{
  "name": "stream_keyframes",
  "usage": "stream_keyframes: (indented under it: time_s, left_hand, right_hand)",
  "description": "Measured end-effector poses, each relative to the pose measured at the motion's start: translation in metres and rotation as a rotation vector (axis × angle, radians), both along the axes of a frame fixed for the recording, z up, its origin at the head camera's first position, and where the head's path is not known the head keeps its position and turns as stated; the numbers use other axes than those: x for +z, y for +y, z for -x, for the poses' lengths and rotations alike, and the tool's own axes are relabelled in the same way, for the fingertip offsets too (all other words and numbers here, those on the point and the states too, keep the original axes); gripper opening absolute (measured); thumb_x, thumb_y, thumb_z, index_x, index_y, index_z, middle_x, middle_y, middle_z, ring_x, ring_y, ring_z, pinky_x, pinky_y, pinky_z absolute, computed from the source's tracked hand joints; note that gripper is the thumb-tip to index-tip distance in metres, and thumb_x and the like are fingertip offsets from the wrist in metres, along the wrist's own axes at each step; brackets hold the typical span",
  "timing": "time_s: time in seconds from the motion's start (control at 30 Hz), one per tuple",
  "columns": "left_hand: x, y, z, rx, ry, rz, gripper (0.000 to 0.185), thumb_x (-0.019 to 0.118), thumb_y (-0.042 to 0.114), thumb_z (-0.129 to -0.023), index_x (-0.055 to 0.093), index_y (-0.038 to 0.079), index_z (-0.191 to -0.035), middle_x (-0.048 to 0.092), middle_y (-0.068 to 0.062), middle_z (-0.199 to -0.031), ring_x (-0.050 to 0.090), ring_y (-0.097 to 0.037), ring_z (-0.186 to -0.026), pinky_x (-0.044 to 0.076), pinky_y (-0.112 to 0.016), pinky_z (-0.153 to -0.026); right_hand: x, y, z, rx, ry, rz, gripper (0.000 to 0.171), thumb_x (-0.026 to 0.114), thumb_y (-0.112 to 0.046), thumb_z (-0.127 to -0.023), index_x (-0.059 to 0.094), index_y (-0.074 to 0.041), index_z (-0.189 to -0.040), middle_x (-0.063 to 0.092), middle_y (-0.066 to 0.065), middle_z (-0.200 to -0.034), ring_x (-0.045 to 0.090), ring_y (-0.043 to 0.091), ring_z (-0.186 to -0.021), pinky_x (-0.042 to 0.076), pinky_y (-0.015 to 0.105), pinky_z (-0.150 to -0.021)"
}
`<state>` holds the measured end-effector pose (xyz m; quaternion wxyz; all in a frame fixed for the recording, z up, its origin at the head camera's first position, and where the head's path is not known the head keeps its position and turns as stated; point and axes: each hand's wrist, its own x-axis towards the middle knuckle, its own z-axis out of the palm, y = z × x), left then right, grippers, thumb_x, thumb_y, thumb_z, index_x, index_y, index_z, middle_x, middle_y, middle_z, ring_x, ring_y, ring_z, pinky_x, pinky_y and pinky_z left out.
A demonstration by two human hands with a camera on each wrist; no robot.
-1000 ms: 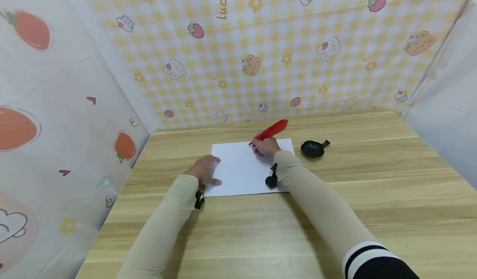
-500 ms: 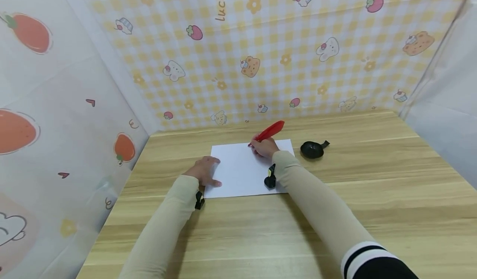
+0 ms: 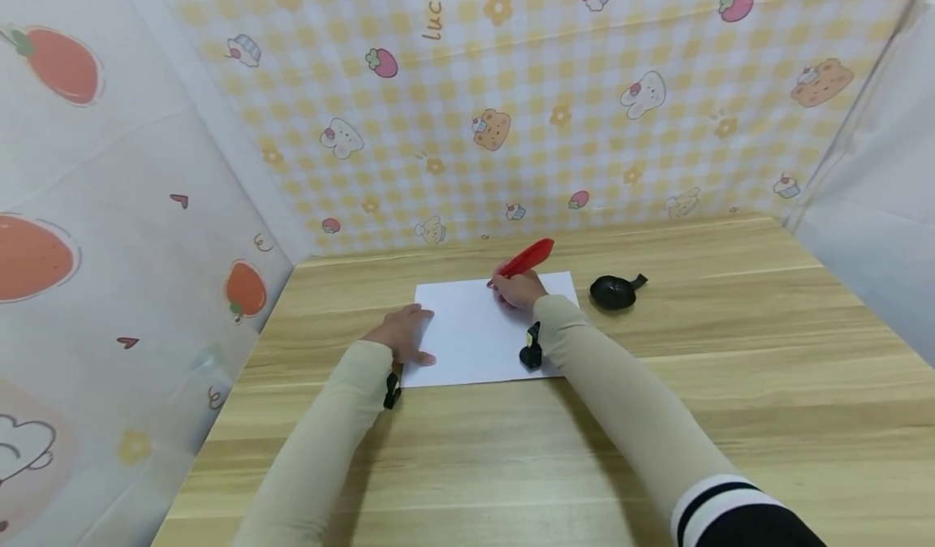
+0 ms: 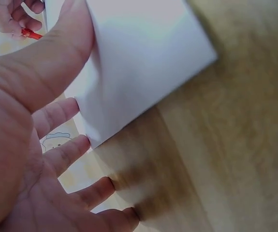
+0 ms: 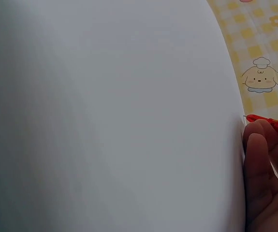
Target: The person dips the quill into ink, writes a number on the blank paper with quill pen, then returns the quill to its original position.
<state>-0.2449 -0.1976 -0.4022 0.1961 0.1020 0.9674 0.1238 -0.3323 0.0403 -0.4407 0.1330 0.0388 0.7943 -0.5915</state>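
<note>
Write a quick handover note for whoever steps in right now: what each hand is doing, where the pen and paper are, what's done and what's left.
Left hand: fingers straight, pressing flat on the left edge of the white sheet to steady it.
Right hand: grips the red feather pen, tip down near the sheet's far edge.
The sheet lies flat on the wooden table; a small black dish sits to its right, off the paper.
Done: paper placed and held, pen in hand.
Left: no marks show on the sheet in any view, so the writing looks barely begun, if at all.
</note>
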Motion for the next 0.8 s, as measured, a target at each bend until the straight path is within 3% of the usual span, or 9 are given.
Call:
stream_keyframes:
  time_s: [0.13,0.3,0.53,0.8]
  left_hand:
    - [-0.0002,0.0004,0.0023,-0.039,0.008,0.016,0.087,0.08,0.031,-0.081,0.034,0.006,-0.15,0.021,-0.021,-0.157,0.022,-0.048,-0.139,0.024,-0.057,-0.11]
    - [-0.0013,0.0001,0.0026,-0.022,-0.007,0.025,0.087,0.08,0.032,-0.081,0.034,0.009,-0.15,0.02,-0.019,-0.158,0.021,-0.047,-0.139,0.025,-0.058,-0.109]
    - [-0.0029,-0.0012,0.0032,-0.027,-0.026,0.022,0.085,0.079,0.032,-0.081,0.033,0.024,-0.152,0.017,-0.02,-0.158,0.018,-0.05,-0.139,0.028,-0.066,-0.103]
    - [-0.003,0.0009,0.003,-0.016,-0.036,0.019,0.082,0.078,0.033,-0.082,0.036,0.024,-0.151,0.014,-0.019,-0.159,0.015,-0.049,-0.14,0.027,-0.066,-0.104]
  right_hand:
    - [0.0023,0.0012,-0.0009,0.006,0.002,-0.004,0.013,0.057,-0.023,-0.096,0.056,-0.016,-0.107,0.064,0.009,-0.084,0.056,0.017,-0.062,0.047,0.024,-0.054]
    - [0.0017,0.0012,-0.0009,0.029,0.011,-0.018,0.012,0.057,-0.022,-0.096,0.056,-0.015,-0.105,0.065,0.008,-0.083,0.055,0.016,-0.061,0.047,0.024,-0.053]
    - [0.0028,0.0021,-0.0033,0.057,0.029,-0.044,0.012,0.055,-0.021,-0.096,0.057,-0.014,-0.106,0.064,0.006,-0.081,0.055,0.014,-0.061,0.046,0.023,-0.053]
    - [0.003,0.0039,-0.0042,0.073,0.026,-0.035,0.011,0.056,-0.021,-0.096,0.058,-0.014,-0.104,0.066,0.007,-0.086,0.055,0.014,-0.063,0.047,0.023,-0.054]
